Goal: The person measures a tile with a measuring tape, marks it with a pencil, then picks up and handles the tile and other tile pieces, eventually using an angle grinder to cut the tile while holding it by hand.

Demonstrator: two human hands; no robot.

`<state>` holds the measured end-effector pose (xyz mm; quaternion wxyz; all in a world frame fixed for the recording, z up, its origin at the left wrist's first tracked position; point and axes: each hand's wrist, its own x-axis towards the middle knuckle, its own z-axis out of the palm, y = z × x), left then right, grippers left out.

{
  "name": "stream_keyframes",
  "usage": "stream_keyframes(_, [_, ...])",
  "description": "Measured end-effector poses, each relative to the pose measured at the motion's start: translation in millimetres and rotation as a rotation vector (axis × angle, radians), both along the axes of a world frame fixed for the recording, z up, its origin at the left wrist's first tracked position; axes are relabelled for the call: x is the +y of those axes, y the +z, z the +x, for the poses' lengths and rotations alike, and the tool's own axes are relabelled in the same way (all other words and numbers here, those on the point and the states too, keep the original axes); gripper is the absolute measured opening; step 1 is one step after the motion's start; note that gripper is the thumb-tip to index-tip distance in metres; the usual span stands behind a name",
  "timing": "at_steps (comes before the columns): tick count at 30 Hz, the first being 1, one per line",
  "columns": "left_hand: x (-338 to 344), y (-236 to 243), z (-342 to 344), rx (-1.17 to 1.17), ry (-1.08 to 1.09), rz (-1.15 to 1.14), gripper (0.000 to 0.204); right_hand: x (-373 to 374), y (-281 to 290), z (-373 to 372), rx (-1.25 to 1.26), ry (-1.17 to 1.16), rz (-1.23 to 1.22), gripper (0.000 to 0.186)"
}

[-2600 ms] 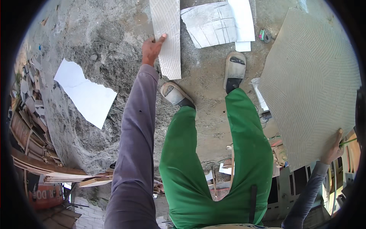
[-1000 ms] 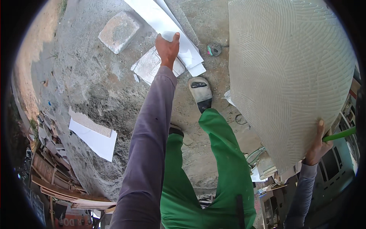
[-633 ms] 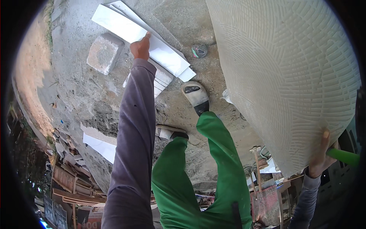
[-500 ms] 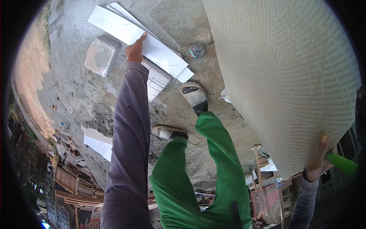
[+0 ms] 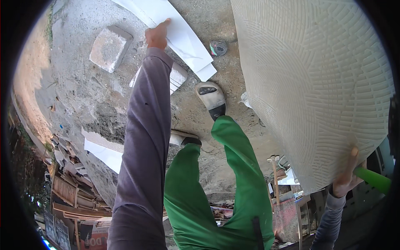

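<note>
My left hand [image 5: 157, 35] reaches forward and is closed on the near long edge of a white tile strip [image 5: 183, 35], its thumb on top. The strip lies over another white piece, whose end [image 5: 206, 72] shows beneath it near my foot. My right hand [image 5: 345, 179] is closed on the edge of a large tile panel [image 5: 308, 83] at the right, thumb against its ridged, pale face. A green bar-like thing [image 5: 372, 179] sticks out beside that hand; I cannot tell whether the hand holds it too.
A rough concrete block [image 5: 109, 52] stands left of the strip, and a pale grooved block [image 5: 178, 78] lies by my left forearm. A small round roll [image 5: 218, 48] sits between strip and panel. A white offcut [image 5: 104, 152], a long-handled tool [image 5: 275, 179] and stacked wood [image 5: 77, 193] lie around.
My left hand has moved farther forward with the white strip, whose far end now passes out of view. My right hand keeps its place on the panel.
</note>
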<state>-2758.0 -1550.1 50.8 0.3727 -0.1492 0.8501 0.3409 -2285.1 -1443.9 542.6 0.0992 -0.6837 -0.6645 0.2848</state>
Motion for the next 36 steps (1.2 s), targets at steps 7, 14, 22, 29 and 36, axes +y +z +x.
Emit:
stream_keyframes(7, [9.2, -15.9, 4.2, -0.023, -0.079, 0.09, 0.095, -14.9, 9.5, -12.8, -0.097, 0.069, 0.05, 0.039])
stream_keyframes(14, [8.5, -13.7, 22.5, 0.341, -0.324, -0.057, 0.069, -27.8, 10.3, -38.6, 0.013, 0.058, 0.072, 0.041])
stream_keyframes(22, [-82.9, 95.6, 34.8, 0.185, 0.0, 0.447, 0.05, -13.2, -1.9, -26.2, 0.005, 0.109, 0.04, 0.047])
stream_keyframes(29, [-246.8, 230.8, 82.8, 0.158, 0.277, 0.56, 0.042, 14.9, -7.8, 20.9, -0.006, 0.323, 0.126, 0.042])
stream_keyframes(36, [-476.0, 290.9, 36.0, 0.27, 0.322, 0.113, 0.046, -24.8, 6.8, -43.4, -0.26, 0.313, 0.17, 0.058])
